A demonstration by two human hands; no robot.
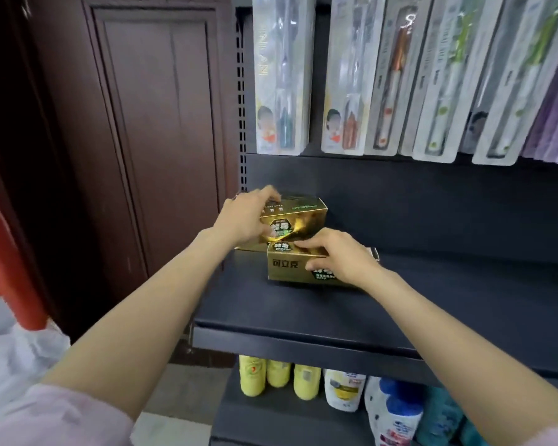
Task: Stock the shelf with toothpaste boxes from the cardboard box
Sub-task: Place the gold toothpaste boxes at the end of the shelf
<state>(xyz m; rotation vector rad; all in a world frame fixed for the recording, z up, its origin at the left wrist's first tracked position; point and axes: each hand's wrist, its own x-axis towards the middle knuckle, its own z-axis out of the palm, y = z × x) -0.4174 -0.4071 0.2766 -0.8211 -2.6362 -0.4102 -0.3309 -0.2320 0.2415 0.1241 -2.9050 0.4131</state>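
At the dark shelf, our left hand curls over the upper gold toothpaste box, stacked at the left end against the back panel, while our right hand grips the front gold toothpaste box just before it. Toothbrush packs hang above; bottles stand below.

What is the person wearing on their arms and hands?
Both hands are bare: the left hand and right hand show no gloves, rings or watch. The forearms are uncovered. A pale pink sleeve covers the left upper arm, and a sliver of the same fabric shows at the lower right corner.
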